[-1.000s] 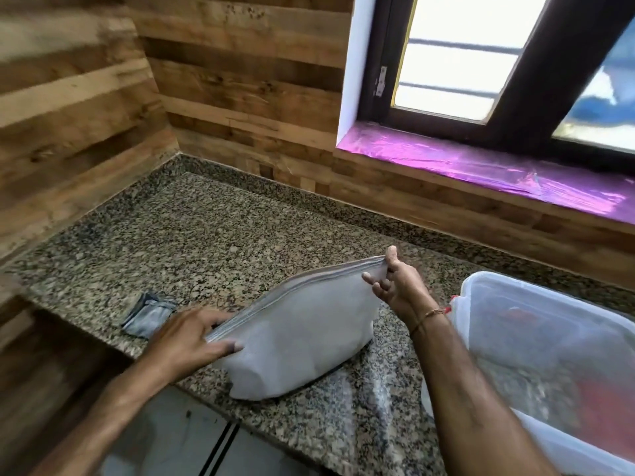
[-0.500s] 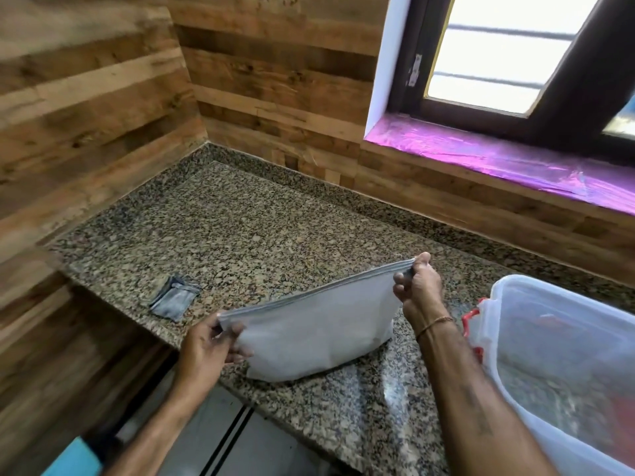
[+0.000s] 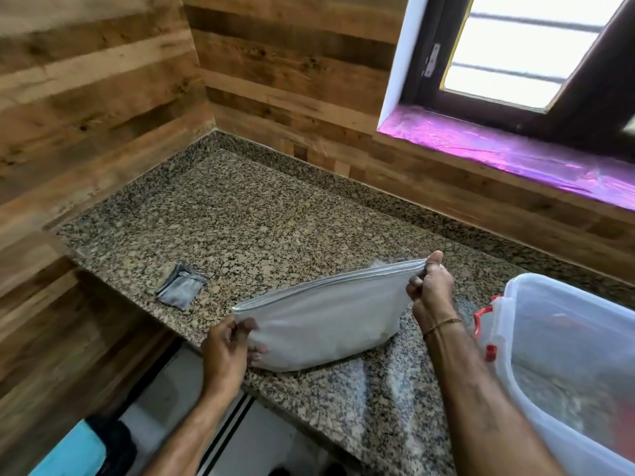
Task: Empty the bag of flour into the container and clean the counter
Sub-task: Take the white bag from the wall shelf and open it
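After the left hand (image 3: 226, 348) went from lying on the bag (image 3: 326, 321) to pinching its corner, matching the right hand (image 3: 431, 290), fingers gripped both top corners; the bag sat mid-frame on the counter (image 3: 240, 218), seemingly unopened.

1. We wear a thin orange-gold thread (image 3: 442, 323) around our right wrist, a single strand.
2. Just beyond the thread, toward the fingers, our right hand (image 3: 431, 286) is bare.
3. On the forearm behind the thread lies a faint dark marking (image 3: 482, 400), too blurred to read.
4. Well left of the thread, our left hand (image 3: 226, 352) and its forearm are bare as far as they show.
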The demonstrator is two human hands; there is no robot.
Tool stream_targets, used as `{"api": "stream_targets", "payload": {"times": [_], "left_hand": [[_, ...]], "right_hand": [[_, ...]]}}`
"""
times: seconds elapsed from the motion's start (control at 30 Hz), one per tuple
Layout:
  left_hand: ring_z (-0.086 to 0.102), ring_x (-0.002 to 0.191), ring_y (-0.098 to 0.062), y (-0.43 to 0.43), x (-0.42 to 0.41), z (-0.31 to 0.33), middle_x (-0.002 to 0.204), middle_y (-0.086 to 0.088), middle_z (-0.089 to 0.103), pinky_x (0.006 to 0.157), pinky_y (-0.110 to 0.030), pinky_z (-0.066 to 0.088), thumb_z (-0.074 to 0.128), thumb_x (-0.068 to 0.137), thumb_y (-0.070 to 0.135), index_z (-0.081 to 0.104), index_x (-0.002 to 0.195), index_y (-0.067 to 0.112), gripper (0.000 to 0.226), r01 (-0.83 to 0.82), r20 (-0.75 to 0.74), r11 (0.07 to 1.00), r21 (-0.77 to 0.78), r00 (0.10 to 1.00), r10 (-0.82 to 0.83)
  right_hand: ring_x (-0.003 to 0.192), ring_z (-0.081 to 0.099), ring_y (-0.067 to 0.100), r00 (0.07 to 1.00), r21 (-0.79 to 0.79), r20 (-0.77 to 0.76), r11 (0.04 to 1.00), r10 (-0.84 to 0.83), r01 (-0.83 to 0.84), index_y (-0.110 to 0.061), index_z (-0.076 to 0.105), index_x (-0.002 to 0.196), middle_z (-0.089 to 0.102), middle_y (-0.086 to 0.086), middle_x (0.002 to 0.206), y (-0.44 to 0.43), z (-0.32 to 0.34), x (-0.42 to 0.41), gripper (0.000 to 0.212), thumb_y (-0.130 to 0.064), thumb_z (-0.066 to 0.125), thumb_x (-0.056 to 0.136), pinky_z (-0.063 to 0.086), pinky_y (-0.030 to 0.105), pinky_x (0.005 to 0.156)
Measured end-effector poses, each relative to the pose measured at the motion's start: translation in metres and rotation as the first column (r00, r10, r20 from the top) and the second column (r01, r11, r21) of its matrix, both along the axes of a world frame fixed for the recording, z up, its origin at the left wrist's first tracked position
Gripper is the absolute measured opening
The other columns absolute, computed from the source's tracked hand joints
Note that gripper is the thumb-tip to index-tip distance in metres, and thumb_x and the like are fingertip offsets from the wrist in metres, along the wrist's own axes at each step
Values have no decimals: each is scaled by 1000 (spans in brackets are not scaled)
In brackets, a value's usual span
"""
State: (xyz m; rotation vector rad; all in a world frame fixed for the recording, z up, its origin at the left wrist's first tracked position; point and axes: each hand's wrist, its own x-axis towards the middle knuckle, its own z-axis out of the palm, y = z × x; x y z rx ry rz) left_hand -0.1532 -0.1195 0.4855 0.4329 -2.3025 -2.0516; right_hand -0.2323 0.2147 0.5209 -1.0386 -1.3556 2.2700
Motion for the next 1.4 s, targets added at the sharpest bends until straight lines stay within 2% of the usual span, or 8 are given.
{"api": "stream_targets", "payload": {"times": [0.27,0.53,0.83,0.93,1.03,1.13,1.27,1.4], "left_hand": [[71,76,-35,-11,-9,30,95,-32,70,59,-35,64,40,91,70,71,79,15,65,-61,283,787,614,948,-147],[60,75,-16,-10,-35,61,101,-14,62,51,-21,57,66,78,2,62,105,9,28,-93,387,672,735,871,-303],[60,116,-25,-30,-16,30,134,-9,56,77,-32,55,106,30,31,53,143,29,125,272,299,804,528,827,-476],[64,114,-33,-33,-15,26,137,-22,57,71,-35,63,107,25,28,47,146,19,136,165,395,787,594,792,-464],[71,88,-29,-30,-21,32,112,-23,69,67,-39,65,82,72,52,55,134,0,85,109,491,807,580,744,-453],[70,70,-25,-28,-32,28,91,-20,71,62,-42,65,53,84,70,61,125,-1,82,143,582,856,498,676,-452],[74,76,-39,-17,-35,28,117,-40,64,60,-47,65,87,72,46,48,137,-3,90,148,612,845,513,627,-481],[74,93,-36,-13,-35,14,134,-24,60,63,-43,64,97,53,17,25,161,14,130,109,572,837,537,682,-456]], "right_hand": [[50,68,12,987,8,118,994,108,-109,-25,49,88,51,-3,55,5,-5,7,33,-54,46,104,52,24,45],[51,60,9,995,-111,26,989,98,-94,-23,56,92,50,-4,70,6,-10,13,32,-53,51,102,49,20,43],[34,36,7,969,-261,176,957,172,-123,-25,45,73,41,-9,43,23,-16,1,39,-50,63,96,27,15,36],[38,42,8,885,-134,323,942,335,-307,-23,50,78,48,-5,51,27,-4,-6,33,-43,72,92,34,17,39],[37,45,9,776,44,426,847,464,-530,-18,56,76,46,1,65,28,4,-14,28,-29,76,92,42,18,37],[42,47,8,639,126,493,679,590,-723,-12,66,85,51,2,64,35,12,-18,15,-21,76,92,46,19,45],[34,45,4,449,68,593,514,669,-855,-5,68,106,55,-4,50,48,27,-21,16,-15,74,94,38,15,36],[35,41,8,228,36,773,318,592,-948,-14,59,69,50,-3,48,49,36,-28,35,-32,85,84,37,17,39]]}}
